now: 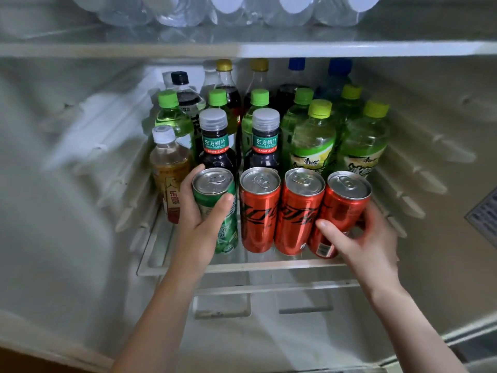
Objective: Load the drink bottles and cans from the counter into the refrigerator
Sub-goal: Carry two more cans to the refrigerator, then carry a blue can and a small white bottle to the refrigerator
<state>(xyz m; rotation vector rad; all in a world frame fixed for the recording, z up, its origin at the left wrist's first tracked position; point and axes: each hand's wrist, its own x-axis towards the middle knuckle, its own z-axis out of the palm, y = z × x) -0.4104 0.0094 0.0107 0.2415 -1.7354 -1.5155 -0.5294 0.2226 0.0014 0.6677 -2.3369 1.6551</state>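
Left hand (200, 211): mine, wrapped around a green can (217, 211) at the front edge of the glass shelf (242, 266), left of the can row. Behind it, at the shelf's left edge, one amber tea bottle (169, 168), white cap. Next right, three red cans (259, 211), black script, upright and touching side to side along the front edge. Right hand (360, 238): mine, fingers curled around the rightmost red can (343, 211). Second row: two dark tea bottles (215, 146), green bands reading 东方树叶, grey caps. Right of these, green-capped bottles (313, 141) of pale green drink. Back row: dark sodas, yellow and blue caps. Upper shelf: clear water bottles (228, 9).
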